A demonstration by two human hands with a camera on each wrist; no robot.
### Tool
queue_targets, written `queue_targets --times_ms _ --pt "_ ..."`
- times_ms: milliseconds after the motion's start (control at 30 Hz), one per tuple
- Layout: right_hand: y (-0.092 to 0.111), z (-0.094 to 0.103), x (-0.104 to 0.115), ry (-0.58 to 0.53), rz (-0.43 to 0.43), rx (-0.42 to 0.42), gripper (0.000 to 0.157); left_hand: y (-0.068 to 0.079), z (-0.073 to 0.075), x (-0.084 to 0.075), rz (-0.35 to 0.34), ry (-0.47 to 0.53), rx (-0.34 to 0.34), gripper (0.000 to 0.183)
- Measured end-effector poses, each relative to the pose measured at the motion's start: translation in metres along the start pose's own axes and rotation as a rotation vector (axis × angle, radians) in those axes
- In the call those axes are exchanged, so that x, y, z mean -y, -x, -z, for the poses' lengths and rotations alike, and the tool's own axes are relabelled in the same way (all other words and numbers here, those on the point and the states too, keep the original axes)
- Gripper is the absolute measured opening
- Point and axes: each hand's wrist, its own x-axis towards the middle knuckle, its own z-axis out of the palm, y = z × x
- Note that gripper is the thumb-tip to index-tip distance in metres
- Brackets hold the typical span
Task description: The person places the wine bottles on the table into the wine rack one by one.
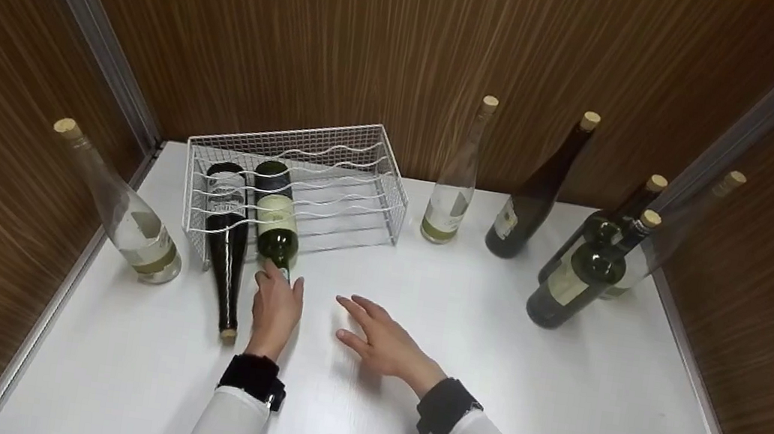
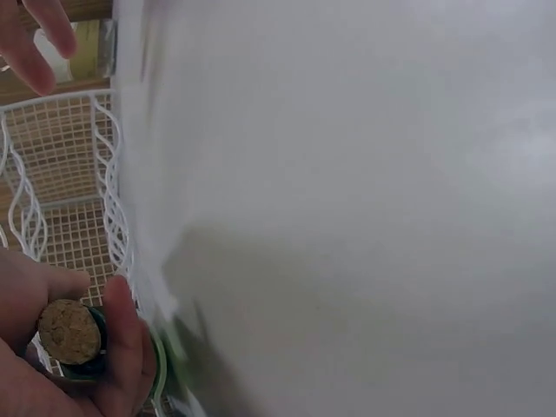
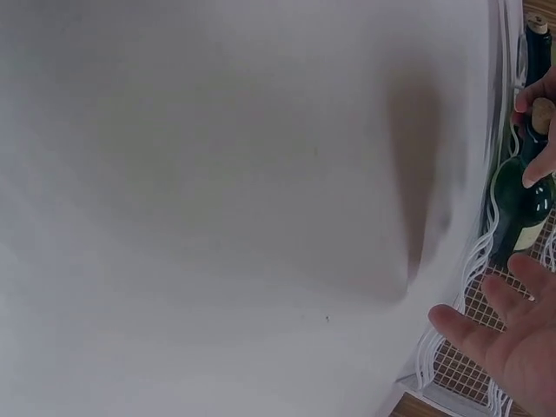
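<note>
A white wire wine rack (image 1: pixel 388 210) with wavy rails stands at the back left of the table. In it lies a green wine bottle (image 1: pixel 277 215) with a pale label, neck toward me. My left hand (image 1: pixel 277 311) grips that bottle's neck, and its cork (image 2: pixel 69 332) shows between thumb and fingers in the left wrist view. Beside it in the rack lies a dark bottle (image 1: pixel 226 262), its corked neck sticking out over the table. To the right, my right hand (image 1: pixel 381 341) hovers above the table with fingers spread, holding nothing; its fingers (image 3: pixel 465 334) appear near the rack in the right wrist view.
A clear bottle (image 1: pixel 145 243) stands left of the rack. Right of it stand another clear bottle (image 1: pixel 448 203) and a dark brown bottle (image 1: pixel 524 213). Farther right, a green bottle (image 1: pixel 567 284) stands close to two others. Wood-grain panels (image 1: pixel 307 32) enclose the white table (image 1: pixel 485 382).
</note>
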Motion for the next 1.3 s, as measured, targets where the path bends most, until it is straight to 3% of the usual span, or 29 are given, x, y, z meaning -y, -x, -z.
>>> queue_targets --times_ms 200,633,1000,1300 --pt "0.004 0.003 -0.003 -0.002 -0.015 -0.004 0.064 0.005 0.006 -0.006 -0.016 -0.027 0.033 0.074" --pt "0.019 0.013 -0.021 -0.026 -0.034 -0.057 0.064 0.018 0.021 -0.021 -0.043 -0.093 0.196 0.085" --pt "0.032 0.028 -0.031 -0.089 -0.093 -0.095 0.063 0.030 0.023 -0.033 -0.151 -0.110 0.159 0.086" --pt "0.042 0.029 -0.044 -0.122 -0.147 -0.137 0.063 0.035 0.015 -0.038 -0.206 -0.029 0.175 0.083"
